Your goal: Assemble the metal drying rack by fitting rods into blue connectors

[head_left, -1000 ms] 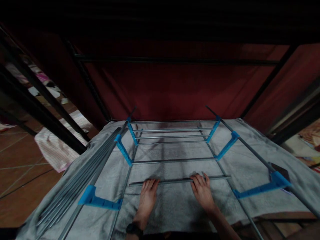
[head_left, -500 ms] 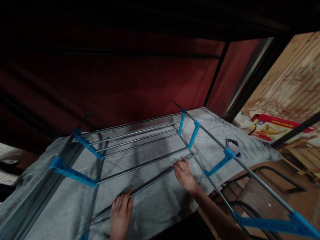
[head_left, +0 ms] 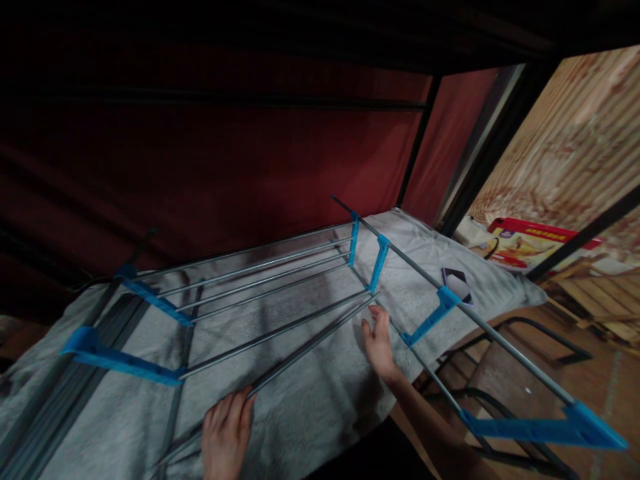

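My left hand (head_left: pixel 227 433) is wrapped over a loose grey metal tube (head_left: pixel 300 351), near its lower left end. My right hand (head_left: pixel 379 341) is by the tube's far right end, fingers curved and apart, with nothing visible between them. The tube slants across a partly assembled rack of grey metal tubes and blue plastic brackets. One blue bracket (head_left: pixel 431 318) is just right of my right hand; another bracket (head_left: pixel 125 360) stands on the left side. Several thin crossbars (head_left: pixel 270 271) span the back of the rack.
Beneath the rack lies a grey cloth (head_left: pixel 320 393). More loose tubes (head_left: pixel 75 393) lie at the left. A phone (head_left: pixel 457 285) rests at the right, with a red and yellow box (head_left: pixel 535 243) beyond. A dark-framed chair (head_left: pixel 520 373) stands lower right; dark posts frame the red backdrop.
My right hand has come off the tube and moved slightly right, its fingers opening. The tube's right end has shifted toward the nearby crossbar's end. My left hand keeps its grip.
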Demonstrator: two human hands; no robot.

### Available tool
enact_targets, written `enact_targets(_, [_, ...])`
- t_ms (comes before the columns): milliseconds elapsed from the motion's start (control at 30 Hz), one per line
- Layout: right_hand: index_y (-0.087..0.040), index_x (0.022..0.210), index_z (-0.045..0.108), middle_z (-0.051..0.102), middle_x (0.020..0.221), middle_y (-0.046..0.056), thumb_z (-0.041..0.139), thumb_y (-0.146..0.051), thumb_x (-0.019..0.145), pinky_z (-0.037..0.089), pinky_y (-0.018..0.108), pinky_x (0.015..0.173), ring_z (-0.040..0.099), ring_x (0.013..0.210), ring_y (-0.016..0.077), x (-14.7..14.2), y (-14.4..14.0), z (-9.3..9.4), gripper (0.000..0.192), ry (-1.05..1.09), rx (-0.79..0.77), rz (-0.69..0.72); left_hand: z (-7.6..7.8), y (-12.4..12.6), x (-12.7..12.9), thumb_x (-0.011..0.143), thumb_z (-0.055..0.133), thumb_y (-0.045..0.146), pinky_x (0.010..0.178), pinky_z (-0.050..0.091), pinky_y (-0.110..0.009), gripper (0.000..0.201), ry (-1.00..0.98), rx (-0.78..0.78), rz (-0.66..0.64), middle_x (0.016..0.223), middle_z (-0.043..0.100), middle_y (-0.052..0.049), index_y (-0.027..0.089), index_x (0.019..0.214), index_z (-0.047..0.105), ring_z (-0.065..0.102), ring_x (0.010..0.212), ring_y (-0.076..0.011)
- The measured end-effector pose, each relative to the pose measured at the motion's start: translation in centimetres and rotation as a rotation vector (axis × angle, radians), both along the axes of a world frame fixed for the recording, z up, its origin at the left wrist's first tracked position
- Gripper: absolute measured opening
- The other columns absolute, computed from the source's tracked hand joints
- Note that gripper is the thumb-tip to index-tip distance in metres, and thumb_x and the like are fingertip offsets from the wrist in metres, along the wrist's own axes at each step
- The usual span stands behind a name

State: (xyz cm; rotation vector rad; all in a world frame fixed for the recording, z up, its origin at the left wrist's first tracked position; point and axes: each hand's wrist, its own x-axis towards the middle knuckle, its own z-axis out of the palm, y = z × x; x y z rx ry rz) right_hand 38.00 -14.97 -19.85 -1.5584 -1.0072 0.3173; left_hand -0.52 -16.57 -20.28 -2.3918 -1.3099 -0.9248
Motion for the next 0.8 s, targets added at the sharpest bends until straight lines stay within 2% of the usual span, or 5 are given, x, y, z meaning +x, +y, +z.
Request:
enact_targets(133, [-0.025, 0.110, 0.057, 0.067, 0.104, 0.003, 0.068, -0.047, 0.081, 0.055, 0.041, 0.095, 0.066, 0.097, 0.0208, 1.1, 0.7, -1.0, 0.038, 0.605, -0.046, 0.010, -0.1, -0.1, 0.0, 0.103, 0.044, 0.034, 0.077, 0.046, -0.034, 0.023, -0.011, -0.012, -0.016, 0.092, 0.074, -0.003, 0.023, 0.108, 0.065, 0.067, 0.083, -0.0210])
enact_targets(267, [-0.025, 0.095, 0.059, 0.069, 0.087, -0.001, 0.077, -0.047, 0.073, 0.061, 0.035, 0.081, 0.069, 0.079, 0.0180, 1.8, 1.8, -0.2, 0.036, 0.907, -0.005, 0.128, -0.3, -0.1, 0.1, 0.103, 0.044, 0.035, 0.078, 0.047, -0.034, 0.025, -0.007, -0.047, -0.009, 0.091, 0.074, -0.003, 0.022, 0.107, 0.065, 0.067, 0.083, -0.0211])
enact_targets(500, [-0.025, 0.078, 0.054, 0.061, 0.066, -0.006, 0.083, -0.049, 0.073, 0.059, 0.028, 0.069, 0.062, 0.061, 0.0132, 1.8, 2.9, 1.5, 0.038, 0.949, 0.019, 0.192, -0.4, 0.3, -0.3, 0.103, 0.043, 0.036, 0.078, 0.046, -0.036, 0.028, -0.010, -0.065, 0.035, 0.092, 0.075, -0.004, 0.022, 0.110, 0.066, 0.067, 0.085, -0.0232])
enact_targets(667, [-0.024, 0.078, 0.058, 0.065, 0.074, -0.004, 0.085, -0.048, 0.072, 0.060, 0.028, 0.073, 0.065, 0.067, 0.0135, 1.8, 3.4, 1.6, 0.037, 0.938, 0.039, 0.236, 0.3, 0.7, -0.2, 0.103, 0.042, 0.034, 0.080, 0.047, -0.036, 0.029, 0.018, -0.061, 0.066, 0.090, 0.074, -0.005, 0.021, 0.111, 0.066, 0.066, 0.085, -0.0230])
enact_targets(800, [-0.024, 0.091, 0.065, 0.071, 0.089, -0.001, 0.083, -0.046, 0.074, 0.061, 0.031, 0.078, 0.069, 0.076, 0.0156, 2.0, 3.8, 1.3, 0.033, 0.900, 0.028, 0.264, 0.8, 0.9, 0.4, 0.103, 0.044, 0.030, 0.082, 0.048, -0.037, 0.025, 0.008, -0.028, 0.052, 0.093, 0.073, -0.006, 0.020, 0.113, 0.065, 0.065, 0.086, -0.0237])
